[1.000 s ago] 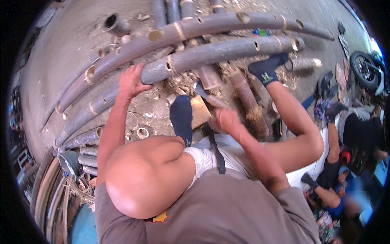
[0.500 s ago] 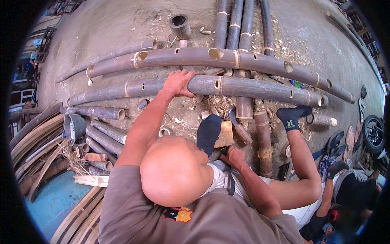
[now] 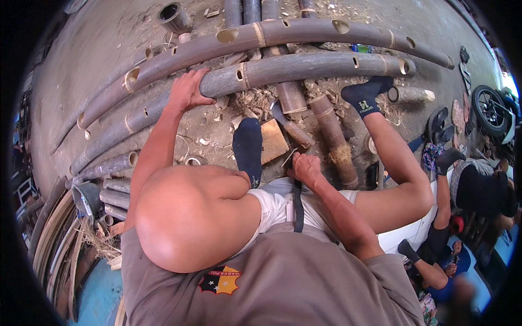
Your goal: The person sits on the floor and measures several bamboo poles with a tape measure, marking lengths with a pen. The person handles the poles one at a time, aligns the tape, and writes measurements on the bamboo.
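My left hand (image 3: 188, 91) is wrapped over the nearer long bamboo pole (image 3: 315, 66), thumb on the near side. Small slots and a round hole are cut along this pole. Just beyond it lies a second long bamboo pole (image 3: 206, 48) with larger scooped openings. My right hand (image 3: 306, 169) is closed low between my legs, above a dark strap. A thin pale sliver shows at its fingertips, but what the fingers grip is hidden. Near that hand are a machete (image 3: 293, 129) with a wooden handle and a flat wooden block (image 3: 273, 142).
Short bamboo pieces (image 3: 326, 117) and shavings litter the ground. Thicker bamboo lengths (image 3: 292, 96) lie crosswise under the long poles. A cut bamboo cup (image 3: 175, 19) stands at the far left, split strips (image 3: 54, 244) at the left. Another person (image 3: 484, 187) sits at the right, near a wheel (image 3: 490, 110).
The view has shifted, so the poles sit further left and higher. My left hand stays on the nearer pole. My right hand has lifted slightly, and a pale sliver now shows at its fingertips.
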Demonstrator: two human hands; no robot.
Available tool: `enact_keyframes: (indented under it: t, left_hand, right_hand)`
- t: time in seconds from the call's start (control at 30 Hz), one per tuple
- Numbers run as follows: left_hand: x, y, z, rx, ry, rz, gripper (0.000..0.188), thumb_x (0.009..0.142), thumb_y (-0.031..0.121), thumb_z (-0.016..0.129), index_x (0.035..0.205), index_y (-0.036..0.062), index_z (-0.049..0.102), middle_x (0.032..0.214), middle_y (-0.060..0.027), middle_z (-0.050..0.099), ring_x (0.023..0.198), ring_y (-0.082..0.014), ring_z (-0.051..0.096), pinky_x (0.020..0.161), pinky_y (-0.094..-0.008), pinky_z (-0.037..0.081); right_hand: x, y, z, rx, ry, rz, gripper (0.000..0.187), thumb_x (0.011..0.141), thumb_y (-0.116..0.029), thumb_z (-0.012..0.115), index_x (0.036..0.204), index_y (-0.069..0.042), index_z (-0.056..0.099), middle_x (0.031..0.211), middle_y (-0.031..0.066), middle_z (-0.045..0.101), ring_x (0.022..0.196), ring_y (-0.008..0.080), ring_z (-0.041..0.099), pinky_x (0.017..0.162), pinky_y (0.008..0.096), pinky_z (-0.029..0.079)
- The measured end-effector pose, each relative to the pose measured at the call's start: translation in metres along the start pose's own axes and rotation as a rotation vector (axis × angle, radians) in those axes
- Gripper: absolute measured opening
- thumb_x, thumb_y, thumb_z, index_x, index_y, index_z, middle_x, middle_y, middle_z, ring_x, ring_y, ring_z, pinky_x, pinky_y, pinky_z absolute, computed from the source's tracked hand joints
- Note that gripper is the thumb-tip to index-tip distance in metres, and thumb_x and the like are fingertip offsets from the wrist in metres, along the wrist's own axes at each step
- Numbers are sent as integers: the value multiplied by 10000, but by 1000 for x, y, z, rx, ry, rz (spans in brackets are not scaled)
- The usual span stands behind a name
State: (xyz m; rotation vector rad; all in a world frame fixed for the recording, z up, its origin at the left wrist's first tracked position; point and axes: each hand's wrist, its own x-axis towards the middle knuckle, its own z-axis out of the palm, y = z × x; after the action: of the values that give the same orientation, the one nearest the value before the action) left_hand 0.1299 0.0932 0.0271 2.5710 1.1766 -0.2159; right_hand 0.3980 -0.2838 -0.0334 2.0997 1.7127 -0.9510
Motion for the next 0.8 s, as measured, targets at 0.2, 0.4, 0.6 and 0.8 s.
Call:
enact_keyframes:
  t: [0.2,0.4,0.6,0.8]
  left_hand:
    - [1,2,-5,5,-46,-29,1070,574,519,925,1507,215,499,1299,-148,639,1244,-389,602,1038,-532,470]
    - [1,-5,1,-43,-37,-12,1069,565,503,933,1499,215,501,1283,-155,651,1234,-395,611,1019,-534,485]
    - [8,-3,2,-29,-29,28,1062,564,485,936,1486,170,511,1299,-184,646,1227,-415,608,1033,-521,494]
    - [10,5,10,-41,-23,9,1080,536,446,947,1484,164,512,1275,-185,651,1198,-407,626,1029,-510,507]
  right_hand:
    - [5,12,5,4,-3,26,442,737,-450,815,965,-91,696,850,141,757,816,350,759,754,489,579]
    - [-11,20,-31,29,2,42,350,794,-396,767,984,-104,732,903,138,773,852,335,767,744,473,583]
    - [-18,50,-12,-213,-220,47,222,909,-256,646,1036,-122,768,994,108,789,971,308,764,770,476,595]
    - [-6,58,-12,-244,-169,224,267,967,-202,582,1124,-128,785,1070,95,792,1014,287,761,798,562,600]
